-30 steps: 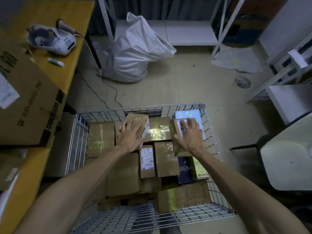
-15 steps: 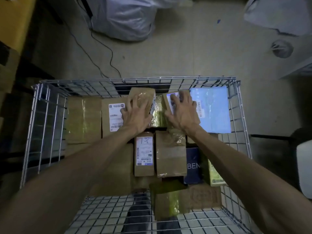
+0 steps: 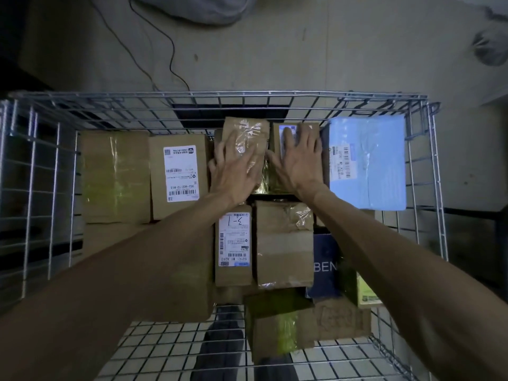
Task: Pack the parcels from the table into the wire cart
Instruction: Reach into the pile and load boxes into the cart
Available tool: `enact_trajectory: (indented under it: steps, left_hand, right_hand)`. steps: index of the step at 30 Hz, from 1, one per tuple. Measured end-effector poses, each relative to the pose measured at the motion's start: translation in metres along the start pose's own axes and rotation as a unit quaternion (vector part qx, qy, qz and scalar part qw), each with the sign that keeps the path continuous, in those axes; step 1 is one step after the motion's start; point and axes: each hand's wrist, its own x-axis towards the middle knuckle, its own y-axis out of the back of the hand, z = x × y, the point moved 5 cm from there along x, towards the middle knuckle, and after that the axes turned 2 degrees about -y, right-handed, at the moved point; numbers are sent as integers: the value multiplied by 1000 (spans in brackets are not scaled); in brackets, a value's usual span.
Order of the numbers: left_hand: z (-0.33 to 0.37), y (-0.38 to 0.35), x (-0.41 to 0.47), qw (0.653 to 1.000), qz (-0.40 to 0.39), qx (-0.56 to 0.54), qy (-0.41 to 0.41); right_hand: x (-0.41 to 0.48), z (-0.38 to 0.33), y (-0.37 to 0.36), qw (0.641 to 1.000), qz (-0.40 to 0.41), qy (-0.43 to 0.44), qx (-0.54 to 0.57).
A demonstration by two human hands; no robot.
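Note:
The wire cart (image 3: 220,95) fills the view and holds several brown cardboard parcels. My left hand (image 3: 233,166) presses flat on a taped brown parcel (image 3: 254,129) at the cart's far side. My right hand (image 3: 298,158) presses flat, fingers spread, on a small labelled brown parcel (image 3: 277,134) right beside it. A light blue parcel (image 3: 376,160) lies to the right of that, against the cart's right wall. A brown box with a white label (image 3: 178,174) lies to the left of my left hand. The table is out of view.
Nearer me lie a box marked "3-1" (image 3: 233,240), a crumpled brown box (image 3: 283,243) and a dark blue box (image 3: 325,265). Bare wire floor (image 3: 165,350) shows at the cart's near edge. A black cable (image 3: 165,50) and a white sack (image 3: 198,9) lie on the floor beyond.
The view has tipped down and closer over the cart, so the table has left the frame. Both hands have pushed their parcels down flat at the cart's far side.

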Motion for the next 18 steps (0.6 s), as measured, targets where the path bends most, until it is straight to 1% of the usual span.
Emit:
enact_trajectory:
  steps: [3,5,8,12,18]
  left_hand:
    - [-8,5,1,999,20,-34,-25]
    - [-11,11,1,996,33,-80,-2]
    - [-7,17,-1,989,50,-138,26]
    - [0,16,-5,990,39,-132,31]
    - [2,5,-14,995,-7,-98,17]
  right_hand:
    - [-3,5,2,998,-10,5,55]
    - [-11,10,3,997,-13,14,70]
    - [-24,18,-1,997,-23,41,56]
    - [-25,18,-1,996,-27,55,62]
    - [-17,15,1,996,-57,59,20]
